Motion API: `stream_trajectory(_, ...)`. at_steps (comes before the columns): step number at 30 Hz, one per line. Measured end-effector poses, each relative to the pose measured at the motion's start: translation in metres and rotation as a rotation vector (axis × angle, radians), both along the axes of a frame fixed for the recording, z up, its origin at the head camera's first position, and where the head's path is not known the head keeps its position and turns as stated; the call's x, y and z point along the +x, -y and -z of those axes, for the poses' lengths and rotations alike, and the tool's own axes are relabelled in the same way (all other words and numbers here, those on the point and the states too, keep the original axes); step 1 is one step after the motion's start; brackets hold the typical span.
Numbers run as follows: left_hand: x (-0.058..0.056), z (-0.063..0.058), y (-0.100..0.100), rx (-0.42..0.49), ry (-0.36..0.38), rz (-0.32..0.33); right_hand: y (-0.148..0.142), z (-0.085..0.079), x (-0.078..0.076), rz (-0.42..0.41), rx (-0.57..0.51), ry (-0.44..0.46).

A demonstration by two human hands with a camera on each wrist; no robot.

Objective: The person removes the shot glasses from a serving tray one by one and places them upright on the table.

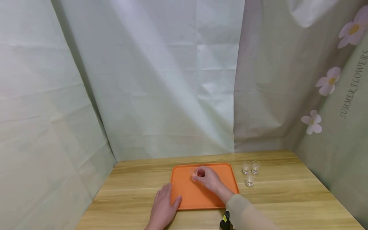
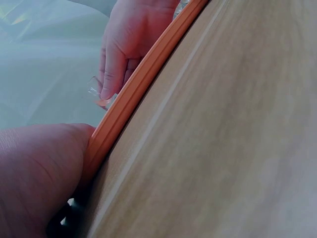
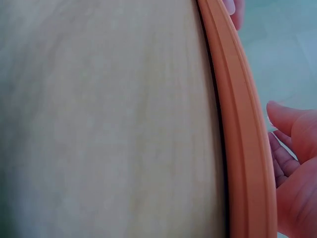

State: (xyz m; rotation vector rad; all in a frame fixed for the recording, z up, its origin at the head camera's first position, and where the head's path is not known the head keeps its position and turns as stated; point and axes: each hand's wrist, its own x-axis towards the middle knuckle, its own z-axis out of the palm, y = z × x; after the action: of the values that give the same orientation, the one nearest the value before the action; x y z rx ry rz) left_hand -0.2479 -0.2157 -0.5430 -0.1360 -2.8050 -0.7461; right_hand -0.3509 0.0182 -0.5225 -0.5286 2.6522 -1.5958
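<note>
An orange tray point(image 1: 188, 198) lies on the wooden table. My right hand point(image 1: 211, 179) reaches over it from the right, thumb and fingertips pinching a small clear shot glass point(image 1: 193, 172) above the tray's upper middle. In the left wrist view this shot glass point(image 2: 94, 88) peeks out past the fingers, just behind the orange rim. My left hand point(image 1: 164, 204) rests at the tray's front left corner, its fingers stretched along the left edge and the thumb at the corner. The right wrist view shows my right hand point(image 3: 299, 158) beyond the tray's rim point(image 3: 242, 124).
Right of the tray, three more clear shot glasses stand close together: one at back left point(image 1: 246, 167), one at back right point(image 1: 256, 167) and one in front point(image 1: 250, 179). A pale curtain point(image 1: 172, 95) hangs behind the table point(image 1: 135, 179) and along both sides.
</note>
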Motion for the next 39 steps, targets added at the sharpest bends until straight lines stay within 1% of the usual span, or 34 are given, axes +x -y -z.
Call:
stream_trajectory(2, 0.0, 0.0, 0.0, 0.001, 0.0, -0.001, 0.0, 0.001, 0.001, -0.001, -0.004, -0.008)
stream_trajectory(8, 0.001, 0.0, 0.0, -0.003, -0.015, 0.006, 0.0, 0.002, 0.001, 0.002, -0.015, 0.008)
stream_trajectory(11, 0.001, -0.001, 0.0, -0.002, -0.026, 0.012, -0.002, 0.001, 0.001, -0.006, -0.036, 0.007)
stream_trajectory(15, 0.001, -0.001, -0.001, -0.001, -0.023, 0.015, -0.006, 0.0, 0.004, -0.013, -0.063, -0.001)
stream_trajectory(23, 0.003, -0.001, 0.0, 0.002, -0.046, 0.021, -0.012, 0.0, 0.009, 0.028, -0.103, -0.029)
stream_trajectory(29, 0.002, 0.0, 0.002, -0.004, -0.032, 0.02, -0.022, -0.003, 0.014, 0.055, -0.095, -0.056)
stream_trajectory(31, 0.002, 0.0, 0.002, -0.001, -0.027, 0.019, -0.027, -0.004, 0.017, 0.062, -0.084, -0.078)
stream_trajectory(34, 0.002, 0.0, 0.002, -0.002, -0.037, 0.021, -0.034, -0.007, 0.021, 0.073, -0.076, -0.092)
stream_trajectory(39, 0.003, 0.0, 0.001, 0.014, -0.028, 0.022, -0.049, -0.01, 0.028, 0.085, -0.087, -0.097)
